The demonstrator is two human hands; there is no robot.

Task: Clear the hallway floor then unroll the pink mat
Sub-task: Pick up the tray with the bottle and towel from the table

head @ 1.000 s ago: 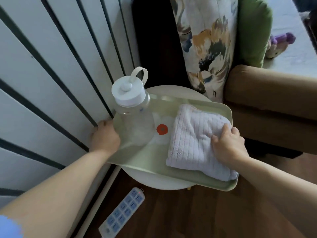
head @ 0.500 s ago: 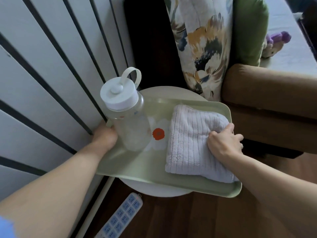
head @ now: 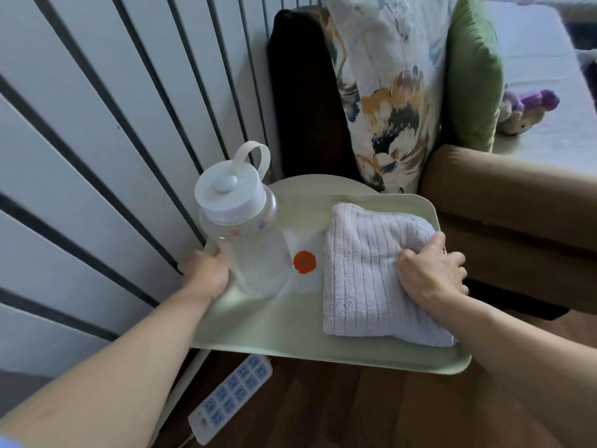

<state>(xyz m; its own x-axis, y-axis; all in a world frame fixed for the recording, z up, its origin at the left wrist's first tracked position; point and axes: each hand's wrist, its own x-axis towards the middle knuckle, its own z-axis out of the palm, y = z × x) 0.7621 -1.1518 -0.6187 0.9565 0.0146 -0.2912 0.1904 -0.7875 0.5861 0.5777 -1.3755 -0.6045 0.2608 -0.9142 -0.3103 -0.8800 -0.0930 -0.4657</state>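
On round table (head: 310,185): tray (head: 290,331), both hands (head: 206,273) (head: 431,273) gripping edges.

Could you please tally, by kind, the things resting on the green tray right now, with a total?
Bottle: 1
Towel: 1
Hands gripping the tray, left hand and right hand: 2
Total on the tray, not counting hands: 2
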